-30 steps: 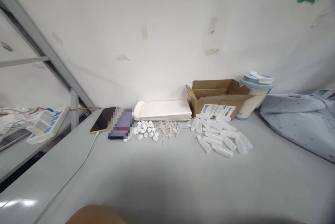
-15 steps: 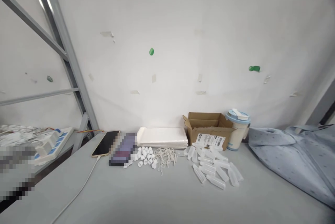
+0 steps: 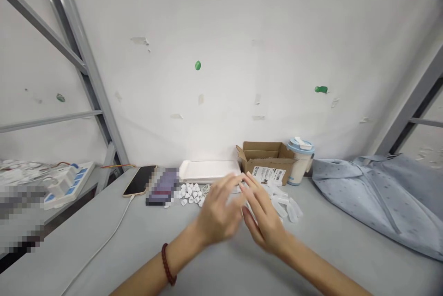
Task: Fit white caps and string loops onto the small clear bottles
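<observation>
My left hand (image 3: 221,210), slightly blurred, is raised over the middle of the table, with a dark red bead bracelet (image 3: 166,263) on its wrist. My right hand (image 3: 263,213) comes up from the other side with its fingers stretched out. The fingertips of both hands meet or nearly meet; I see no object between them. Small white caps (image 3: 189,192) lie in a pile left of my left hand. Translucent plastic tubes (image 3: 292,208) are scattered behind my right hand, which partly covers them. A bundle of pale strings (image 3: 206,189) is mostly hidden by my left hand.
At the back stand a stack of white bags (image 3: 209,170), an open cardboard box (image 3: 270,162) and a lidded cup (image 3: 299,162). Left are a phone (image 3: 140,180) on a white cable (image 3: 110,233) and a purple item (image 3: 162,187), partly pixelated. Blue-grey cloth (image 3: 363,194) lies right.
Both my hands have come into view from below and brought their fingertips together in front of the tubes and strings. The camera view has shifted slightly; the objects appear unmoved.
</observation>
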Demonstrator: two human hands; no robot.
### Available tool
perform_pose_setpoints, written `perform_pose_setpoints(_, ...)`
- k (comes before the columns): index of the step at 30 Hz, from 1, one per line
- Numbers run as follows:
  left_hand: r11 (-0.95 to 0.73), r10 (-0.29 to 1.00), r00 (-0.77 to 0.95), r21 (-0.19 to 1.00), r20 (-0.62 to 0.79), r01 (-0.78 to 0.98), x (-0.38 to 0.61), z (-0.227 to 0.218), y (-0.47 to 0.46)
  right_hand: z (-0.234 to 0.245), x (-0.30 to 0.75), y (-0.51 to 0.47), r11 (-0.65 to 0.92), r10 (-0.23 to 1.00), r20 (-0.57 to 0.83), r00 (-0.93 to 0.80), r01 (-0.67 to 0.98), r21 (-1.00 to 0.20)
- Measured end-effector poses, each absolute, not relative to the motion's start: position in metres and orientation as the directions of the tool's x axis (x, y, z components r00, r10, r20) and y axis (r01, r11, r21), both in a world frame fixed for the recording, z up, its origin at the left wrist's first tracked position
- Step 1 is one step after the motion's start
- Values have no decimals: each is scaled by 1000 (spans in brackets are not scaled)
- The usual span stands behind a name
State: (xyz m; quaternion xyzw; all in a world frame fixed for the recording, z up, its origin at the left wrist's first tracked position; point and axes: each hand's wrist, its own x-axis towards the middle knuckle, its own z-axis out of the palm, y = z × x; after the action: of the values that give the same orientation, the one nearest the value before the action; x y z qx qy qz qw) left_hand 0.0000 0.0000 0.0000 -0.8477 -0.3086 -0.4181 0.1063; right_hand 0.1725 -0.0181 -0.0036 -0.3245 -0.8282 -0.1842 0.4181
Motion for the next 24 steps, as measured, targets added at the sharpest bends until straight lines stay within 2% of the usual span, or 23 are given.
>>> perform_pose_setpoints(3, -743, 470, 382, 123, 796, 658, -15, -6, 21, -17, 187, 8, 632, 446, 770, -456, 770, 91)
perform_pose_setpoints(6, -714, 584, 468, 145, 664, 685, -25, -15, 30, -31, 201, 16, 567, 575, 661, -482, 817, 102)
perform_pose_setpoints(9, -684, 655, 543, 106, 525, 722, -24, -21, 27, -34, 206, 9, 489, 705, 533, -469, 865, 115)
perform_pose_setpoints(15, -691, 680, 631, 38, 374, 722, -15, -32, 22, -24, 204, -1, 409, 801, 421, -425, 903, 133)
perform_pose_setpoints(20, -688, 682, 622, 48, 385, 724, -15, -38, 27, -33, 206, 1, 441, 804, 356, -475, 880, 177)
perform_pose_setpoints(24, -666, 709, 514, 217, 484, 714, -19, -34, 32, -40, 207, 3, 461, 778, 362, -514, 858, 228)
